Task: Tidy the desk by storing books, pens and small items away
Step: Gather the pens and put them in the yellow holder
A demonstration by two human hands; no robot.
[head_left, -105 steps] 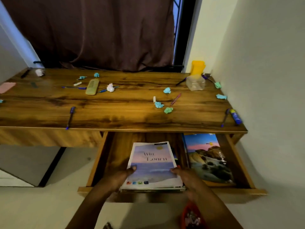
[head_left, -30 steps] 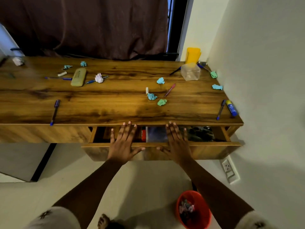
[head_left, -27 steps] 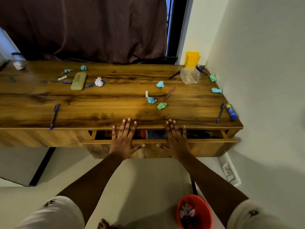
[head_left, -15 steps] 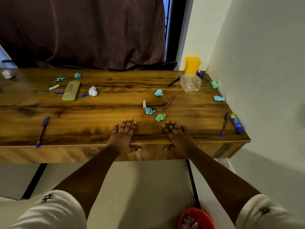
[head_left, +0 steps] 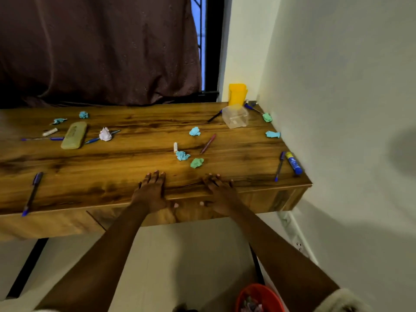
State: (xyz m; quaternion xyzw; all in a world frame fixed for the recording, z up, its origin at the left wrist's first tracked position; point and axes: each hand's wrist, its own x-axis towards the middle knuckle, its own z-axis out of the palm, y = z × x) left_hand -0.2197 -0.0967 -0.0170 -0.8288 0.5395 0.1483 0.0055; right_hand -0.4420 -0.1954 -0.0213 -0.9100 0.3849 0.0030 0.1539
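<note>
My left hand and my right hand lie flat with straight fingers over the front edge of the wooden desk, thumbs against the closed drawer front. The books are hidden inside the drawer. Pens lie scattered on the desk: a blue pen at the front left, a red pen in the middle, another blue pen beside a blue glue stick at the right. Crumpled paper balls lie just beyond my hands.
A yellow cup and a clear plastic box stand at the back right corner. A green case lies at the left. A wall borders the desk's right side. A red bin sits on the floor below.
The drawer with the books was open; both hands pushed it in and it is now closed flush with the desk front. My fingers have slid onto the desk top.
</note>
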